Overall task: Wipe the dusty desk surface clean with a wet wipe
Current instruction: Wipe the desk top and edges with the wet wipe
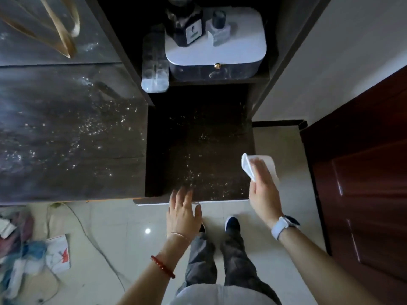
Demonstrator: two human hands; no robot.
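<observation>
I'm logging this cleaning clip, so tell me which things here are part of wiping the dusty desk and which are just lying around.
Part of the job:
wet wipe, held in the right hand
dusty desk surface
left hand, open at the desk's front edge

Just lying about:
dark bottle
small bottle
white box
clear container
cable on the floor

Dark desk surface (198, 150) looks matt, speckled with pale dust. Beside it, glossy floor tiles (132, 227) shine. The wet wipe (247, 167) looks soft and white.
</observation>
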